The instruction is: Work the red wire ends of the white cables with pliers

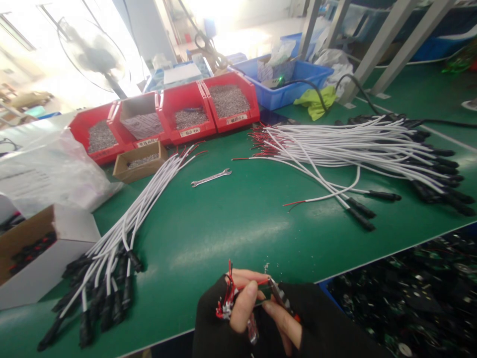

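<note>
Here, at the near table edge, a small red-and-black wire piece point(228, 298) is pinched in the left hand point(238, 311), while a thin metal tool point(280, 294) is gripped by the right hand point(286, 323). Just left, one bundle of white cables point(122, 233) is laid out, seemingly finished; farther right, a larger pile point(357, 144) is still waiting. Beyond, a wrench point(210, 177) and red bins point(186, 114) are seen.

Both gloved hands meet low at the bench edge: left hand point(238, 306) pinching, right hand point(288, 323) gripping, fingertips bare.
</note>
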The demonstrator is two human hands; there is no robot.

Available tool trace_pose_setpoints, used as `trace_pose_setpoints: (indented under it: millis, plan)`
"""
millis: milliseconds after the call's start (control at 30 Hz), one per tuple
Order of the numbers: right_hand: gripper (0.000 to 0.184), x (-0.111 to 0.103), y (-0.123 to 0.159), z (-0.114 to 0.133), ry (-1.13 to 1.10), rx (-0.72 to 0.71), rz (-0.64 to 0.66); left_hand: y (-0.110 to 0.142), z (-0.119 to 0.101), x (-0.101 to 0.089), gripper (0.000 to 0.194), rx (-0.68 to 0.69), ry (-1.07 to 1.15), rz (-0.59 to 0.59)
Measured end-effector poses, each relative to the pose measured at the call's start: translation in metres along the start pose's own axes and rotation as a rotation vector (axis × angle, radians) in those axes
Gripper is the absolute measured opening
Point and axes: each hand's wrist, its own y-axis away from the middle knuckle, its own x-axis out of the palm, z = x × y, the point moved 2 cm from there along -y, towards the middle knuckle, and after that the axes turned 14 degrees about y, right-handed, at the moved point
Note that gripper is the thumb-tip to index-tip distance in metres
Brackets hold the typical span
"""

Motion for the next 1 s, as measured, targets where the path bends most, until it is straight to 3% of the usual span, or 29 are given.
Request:
trace_pose_setpoints:
  millis: [300,467,833,1000]
  plan:
    - [0.026,-0.005,-0.005,-0.002,-0.088,0.070,0.095,0.001,0.001,0.000,0.027,0.018,-0.011,0.000]
    - [0.046,0.003,-0.005,-0.003,-0.168,0.099,0.175,0.001,0.001,0.001,0.027,-0.033,0.032,-0.015]
    - [0.044,0.007,-0.010,-0.006,-0.188,0.071,0.083,0.001,-0.001,0.002,0.025,-0.012,0.013,-0.020]
    - [0.047,0.006,-0.007,-0.003,-0.174,0.111,0.132,0.001,0.002,0.002,0.026,-0.058,0.038,-0.029]
